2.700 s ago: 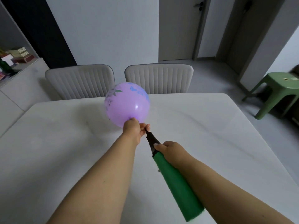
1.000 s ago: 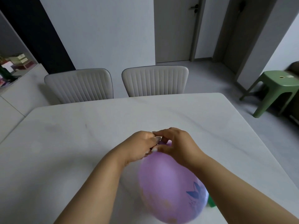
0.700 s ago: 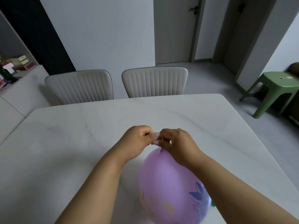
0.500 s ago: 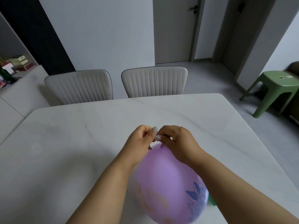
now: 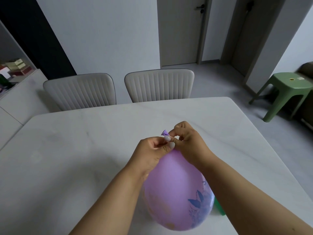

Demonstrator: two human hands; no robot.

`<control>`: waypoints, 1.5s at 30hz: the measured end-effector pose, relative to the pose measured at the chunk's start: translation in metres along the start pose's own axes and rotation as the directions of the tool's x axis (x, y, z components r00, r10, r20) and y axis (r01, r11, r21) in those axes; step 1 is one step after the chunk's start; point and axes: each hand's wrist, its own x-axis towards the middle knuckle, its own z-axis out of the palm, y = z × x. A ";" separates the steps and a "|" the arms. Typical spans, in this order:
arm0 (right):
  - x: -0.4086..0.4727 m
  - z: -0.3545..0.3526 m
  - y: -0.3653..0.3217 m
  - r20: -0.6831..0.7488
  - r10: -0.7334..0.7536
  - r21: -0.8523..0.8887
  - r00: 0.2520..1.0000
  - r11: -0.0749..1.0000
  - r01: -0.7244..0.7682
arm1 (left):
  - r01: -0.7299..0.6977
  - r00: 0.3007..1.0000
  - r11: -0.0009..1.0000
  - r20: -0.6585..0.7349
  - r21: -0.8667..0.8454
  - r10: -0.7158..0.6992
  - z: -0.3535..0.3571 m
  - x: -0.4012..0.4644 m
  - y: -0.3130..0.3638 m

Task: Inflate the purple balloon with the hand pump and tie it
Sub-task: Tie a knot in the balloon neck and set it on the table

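The purple balloon (image 5: 176, 189), inflated and printed with blue butterflies, hangs between my forearms above the white table (image 5: 84, 150). Its neck points away from me, and the rolled lip (image 5: 165, 132) sticks out above my fingers. My left hand (image 5: 150, 155) pinches the neck at the base. My right hand (image 5: 188, 143) grips the neck just beyond it, fingers curled around the stretched rubber. The green hand pump (image 5: 219, 207) lies on the table under my right forearm; only a small piece shows beside the balloon.
Two beige ribbed chairs (image 5: 79, 90) (image 5: 159, 85) stand at the table's far edge. A green plastic stool (image 5: 288, 92) sits on the floor to the right. A low white cabinet with boxes (image 5: 17, 68) runs along the left wall.
The pump has left my right hand and lies on the table. The balloon came off it and swung down toward me. Both hands now work the neck, whose lip has emerged above my fingers.
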 end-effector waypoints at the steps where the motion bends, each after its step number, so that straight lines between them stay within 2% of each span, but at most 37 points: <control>1: 0.000 -0.001 -0.001 0.014 0.043 0.051 0.999 0.998 -0.044 | 0.006 1.000 1.000 0.009 0.023 -0.006 0.000 0.001 0.000; 5: -0.002 -0.003 0.002 0.070 0.220 0.308 0.973 0.923 -0.231 | 0.035 0.999 0.996 0.026 0.077 -0.037 0.002 0.003 0.001; 8: 0.000 -0.004 0.005 0.092 0.254 0.420 0.963 0.867 -0.268 | 0.051 0.998 0.991 0.020 0.124 -0.054 0.003 0.002 0.003; 11: 0.002 -0.009 0.002 0.059 0.252 0.353 0.966 0.900 -0.257 | 0.030 0.998 0.976 0.040 0.217 -0.039 0.001 0.001 0.004; 16: 0.006 -0.008 -0.001 -0.055 0.243 0.100 0.969 0.966 -0.237 | -0.046 0.999 0.894 0.041 0.446 0.031 -0.010 0.006 0.002; 23: 0.009 -0.010 -0.004 -0.133 0.215 -0.031 0.968 0.975 -0.221 | -0.125 0.992 0.815 0.052 0.566 0.115 -0.017 0.011 0.000; 27: 0.009 -0.015 -0.009 -0.160 0.193 -0.071 0.968 0.976 -0.206 | -0.155 0.979 0.712 0.010 0.685 0.204 -0.020 0.012 0.000; 31: 0.007 -0.017 -0.014 -0.242 0.200 -0.062 0.950 0.973 -0.220 | -0.279 0.897 0.592 -0.016 0.756 0.442 -0.027 0.023 0.000; 33: 0.005 -0.013 -0.017 -0.287 0.248 0.003 0.925 0.966 -0.257 | -0.303 0.818 0.456 -0.018 0.837 0.575 -0.029 0.027 0.003; 35: 0.002 -0.008 -0.021 -0.309 0.330 0.146 0.892 0.943 -0.298 | -0.283 0.715 0.259 0.023 0.923 0.699 -0.029 0.030 0.008; 37: -0.002 -0.002 -0.026 -0.286 0.437 0.366 0.853 0.872 -0.325 | -0.250 0.661 0.096 0.097 0.963 0.744 -0.029 0.034 0.012; 38: -0.004 0.002 -0.029 -0.243 0.510 0.506 0.825 0.792 -0.341 | -0.240 0.638 0.043 0.124 0.970 0.760 -0.029 0.036 0.012; 40: -0.007 0.008 -0.034 -0.077 0.665 0.762 0.743 0.520 -0.386 | -0.239 0.645 0.001 0.158 0.971 0.748 -0.028 0.042 0.010; 42: -0.008 0.010 -0.036 0.074 0.733 0.869 0.676 0.285 -0.404 | -0.244 0.668 -0.052 0.206 0.968 0.715 -0.025 0.047 0.005; 45: -0.006 0.007 -0.034 0.153 0.756 0.906 0.636 0.151 -0.397 | -0.260 0.704 -0.083 0.248 0.962 0.666 -0.022 0.051 0.005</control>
